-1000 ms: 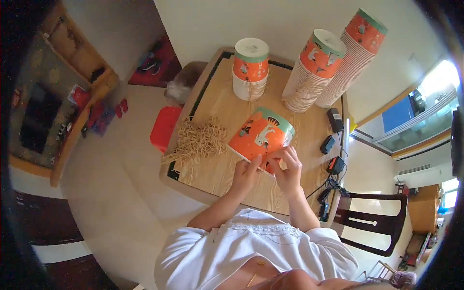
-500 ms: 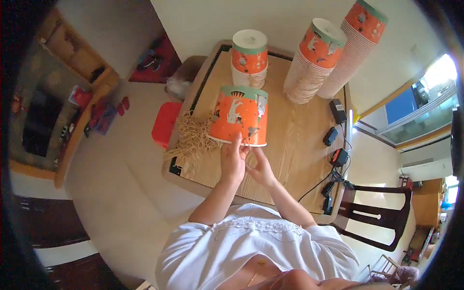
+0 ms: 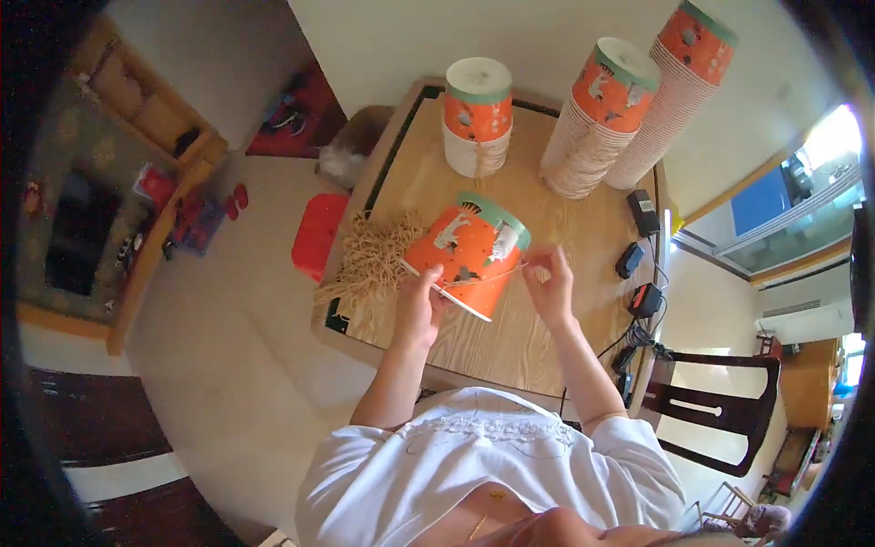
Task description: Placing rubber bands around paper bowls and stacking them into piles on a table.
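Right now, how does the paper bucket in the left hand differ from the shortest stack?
The paper bucket is tilted in the left hand; the shortest stack stands on the table. The paper bucket appears single; the shortest stack nests several. A strand runs across the paper bucket to the right hand; no hand touches the shortest stack. Both have orange sides and green bands.

From my remote view I take this for a home, probably a living or dining room. I see a wood-grain desk (image 3: 583, 237) with a dark wooden chair (image 3: 729, 417) beside it, a window (image 3: 802, 205), red slippers (image 3: 241, 195) on the floor, shoes on a red mat (image 3: 273, 144), and what looks like a television (image 3: 84, 232).
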`<state>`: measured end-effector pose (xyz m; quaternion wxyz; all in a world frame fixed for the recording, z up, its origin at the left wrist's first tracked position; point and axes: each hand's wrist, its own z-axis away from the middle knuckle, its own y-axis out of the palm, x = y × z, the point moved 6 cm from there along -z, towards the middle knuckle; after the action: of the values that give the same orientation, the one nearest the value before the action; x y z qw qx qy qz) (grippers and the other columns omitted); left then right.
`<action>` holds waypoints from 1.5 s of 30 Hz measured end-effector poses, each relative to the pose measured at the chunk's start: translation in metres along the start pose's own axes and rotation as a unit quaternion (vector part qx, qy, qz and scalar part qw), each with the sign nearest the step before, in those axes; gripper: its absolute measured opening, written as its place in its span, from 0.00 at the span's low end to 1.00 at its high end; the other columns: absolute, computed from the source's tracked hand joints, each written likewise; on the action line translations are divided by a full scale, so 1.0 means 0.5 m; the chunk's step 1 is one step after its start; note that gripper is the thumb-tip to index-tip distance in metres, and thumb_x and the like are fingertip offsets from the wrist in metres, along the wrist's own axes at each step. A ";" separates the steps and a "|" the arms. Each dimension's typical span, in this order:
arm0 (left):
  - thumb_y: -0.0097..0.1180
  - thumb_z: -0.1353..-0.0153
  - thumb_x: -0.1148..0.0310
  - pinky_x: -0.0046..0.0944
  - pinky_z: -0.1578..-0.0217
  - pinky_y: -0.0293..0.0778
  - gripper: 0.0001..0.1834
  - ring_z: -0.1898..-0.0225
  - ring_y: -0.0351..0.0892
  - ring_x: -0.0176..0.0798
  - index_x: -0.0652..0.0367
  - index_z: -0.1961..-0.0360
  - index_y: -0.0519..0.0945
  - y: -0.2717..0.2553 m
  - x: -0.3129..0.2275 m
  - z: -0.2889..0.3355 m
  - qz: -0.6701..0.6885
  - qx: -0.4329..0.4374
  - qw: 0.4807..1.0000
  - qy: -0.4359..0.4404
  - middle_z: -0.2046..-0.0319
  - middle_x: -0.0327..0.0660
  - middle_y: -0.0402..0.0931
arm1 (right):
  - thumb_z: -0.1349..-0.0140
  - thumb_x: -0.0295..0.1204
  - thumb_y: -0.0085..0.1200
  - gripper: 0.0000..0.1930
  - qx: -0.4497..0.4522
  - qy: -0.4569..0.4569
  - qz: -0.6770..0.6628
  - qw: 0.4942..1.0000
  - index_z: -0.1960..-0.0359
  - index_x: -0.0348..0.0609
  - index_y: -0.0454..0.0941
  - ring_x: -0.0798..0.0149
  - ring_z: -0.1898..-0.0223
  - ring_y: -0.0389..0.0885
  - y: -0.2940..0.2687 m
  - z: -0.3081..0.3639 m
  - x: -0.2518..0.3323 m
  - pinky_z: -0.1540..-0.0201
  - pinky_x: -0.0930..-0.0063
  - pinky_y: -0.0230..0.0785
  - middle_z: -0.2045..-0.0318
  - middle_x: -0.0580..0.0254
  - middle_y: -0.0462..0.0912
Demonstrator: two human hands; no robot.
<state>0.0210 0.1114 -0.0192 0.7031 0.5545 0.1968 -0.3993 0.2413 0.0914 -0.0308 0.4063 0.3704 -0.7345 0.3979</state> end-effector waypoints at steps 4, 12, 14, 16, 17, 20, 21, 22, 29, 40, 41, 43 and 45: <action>0.53 0.44 0.68 0.39 0.55 0.72 0.18 0.55 0.75 0.35 0.60 0.52 0.70 0.016 0.010 -0.001 0.011 0.055 0.998 -0.017 0.55 0.39 0.74 | 0.54 0.13 0.51 0.28 0.081 -0.007 0.077 0.994 0.47 0.41 0.64 0.70 0.69 0.76 -0.015 -0.071 0.091 0.61 0.77 0.70 0.68 0.62 0.73; 0.52 0.42 0.66 0.38 0.57 0.73 0.16 0.57 0.76 0.35 0.61 0.54 0.72 0.057 -0.019 -0.043 -0.009 0.078 0.997 -0.002 0.57 0.41 0.75 | 0.55 0.13 0.50 0.28 0.193 -0.051 0.076 0.977 0.48 0.43 0.66 0.68 0.69 0.77 -0.036 -0.160 0.064 0.69 0.76 0.71 0.64 0.60 0.73; 0.50 0.40 0.62 0.36 0.62 0.75 0.16 0.60 0.77 0.32 0.63 0.58 0.74 0.078 -0.043 -0.076 -0.016 0.085 0.996 0.021 0.61 0.42 0.77 | 0.56 0.13 0.51 0.23 0.146 -0.077 0.075 0.983 0.54 0.41 0.70 0.69 0.68 0.77 -0.046 -0.218 0.123 0.66 0.75 0.71 0.64 0.60 0.73; 0.48 0.38 0.60 0.36 0.61 0.73 0.18 0.60 0.77 0.34 0.64 0.55 0.73 0.105 -0.046 -0.116 0.011 0.192 0.981 0.008 0.60 0.43 0.77 | 0.55 0.14 0.51 0.21 0.123 -0.188 0.180 0.958 0.57 0.42 0.71 0.65 0.66 0.77 -0.066 -0.287 0.202 0.62 0.72 0.70 0.63 0.59 0.74; 0.48 0.38 0.60 0.36 0.61 0.73 0.18 0.60 0.77 0.34 0.64 0.55 0.73 0.106 -0.054 -0.138 0.014 0.195 0.981 0.010 0.60 0.43 0.77 | 0.54 0.14 0.50 0.20 0.078 -0.251 0.208 0.942 0.56 0.42 0.71 0.62 0.65 0.77 -0.078 -0.325 0.240 0.61 0.71 0.70 0.61 0.58 0.74; 0.48 0.38 0.58 0.35 0.60 0.72 0.19 0.60 0.77 0.35 0.63 0.54 0.73 0.090 -0.073 -0.207 -0.104 0.178 0.977 0.060 0.61 0.43 0.77 | 0.52 0.17 0.50 0.18 -0.008 -0.388 0.275 0.880 0.56 0.44 0.71 0.56 0.63 0.77 -0.091 -0.440 0.326 0.61 0.69 0.71 0.58 0.57 0.74; 0.48 0.38 0.57 0.35 0.59 0.71 0.20 0.60 0.76 0.35 0.63 0.54 0.73 0.079 -0.075 -0.234 -0.154 0.158 0.970 0.103 0.60 0.42 0.77 | 0.52 0.17 0.50 0.18 -0.009 -0.390 0.276 0.878 0.56 0.44 0.71 0.56 0.63 0.77 -0.083 -0.477 0.328 0.61 0.69 0.71 0.58 0.57 0.74; 0.48 0.39 0.56 0.35 0.58 0.71 0.20 0.59 0.75 0.35 0.62 0.54 0.73 0.068 -0.073 -0.262 -0.204 0.135 0.958 0.147 0.60 0.41 0.76 | 0.51 0.18 0.51 0.18 -0.017 -0.385 0.285 0.878 0.57 0.45 0.71 0.56 0.62 0.78 -0.076 -0.514 0.327 0.62 0.68 0.72 0.57 0.58 0.74; 0.53 0.42 0.65 0.31 0.64 0.71 0.13 0.65 0.77 0.32 0.60 0.58 0.76 -0.001 0.032 -0.441 -0.412 0.032 0.887 0.207 0.65 0.41 0.79 | 0.49 0.21 0.51 0.17 -0.030 -0.425 0.325 0.844 0.56 0.51 0.71 0.56 0.60 0.78 0.009 -0.687 0.186 0.64 0.66 0.74 0.54 0.62 0.73; 0.58 0.51 0.73 0.41 0.63 0.70 0.13 0.62 0.72 0.44 0.55 0.62 0.76 0.097 0.012 -0.540 -0.529 -0.028 0.701 0.476 0.67 0.42 0.73 | 0.53 0.15 0.50 0.21 0.039 -0.425 0.363 0.828 0.56 0.47 0.73 0.59 0.60 0.78 0.085 -0.710 0.044 0.64 0.71 0.74 0.54 0.60 0.73; 0.58 0.51 0.73 0.41 0.63 0.70 0.13 0.62 0.72 0.44 0.55 0.62 0.76 0.109 0.017 -0.546 -0.532 -0.024 0.704 0.470 0.67 0.42 0.73 | 0.54 0.15 0.50 0.22 0.042 -0.423 0.361 0.830 0.55 0.48 0.72 0.59 0.60 0.77 0.088 -0.710 0.032 0.63 0.71 0.74 0.53 0.60 0.72; 0.58 0.52 0.73 0.42 0.65 0.70 0.11 0.64 0.71 0.45 0.56 0.64 0.75 0.125 0.034 -0.560 -0.540 -0.046 0.714 0.444 0.68 0.42 0.70 | 0.54 0.14 0.50 0.22 0.052 -0.412 0.352 0.839 0.55 0.48 0.72 0.58 0.60 0.77 0.089 -0.710 0.013 0.63 0.71 0.74 0.53 0.60 0.72; 0.58 0.52 0.72 0.42 0.66 0.70 0.11 0.64 0.70 0.46 0.56 0.66 0.74 0.144 0.045 -0.577 -0.549 -0.074 0.696 0.456 0.68 0.42 0.70 | 0.54 0.14 0.50 0.23 0.062 -0.402 0.343 0.847 0.55 0.48 0.72 0.58 0.60 0.77 0.090 -0.712 -0.002 0.63 0.71 0.74 0.53 0.59 0.72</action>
<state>0.1384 0.3786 -0.0793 0.2216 0.4081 0.7919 -0.3966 0.3103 0.4251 0.0816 -0.1106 0.2472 -0.8877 0.3724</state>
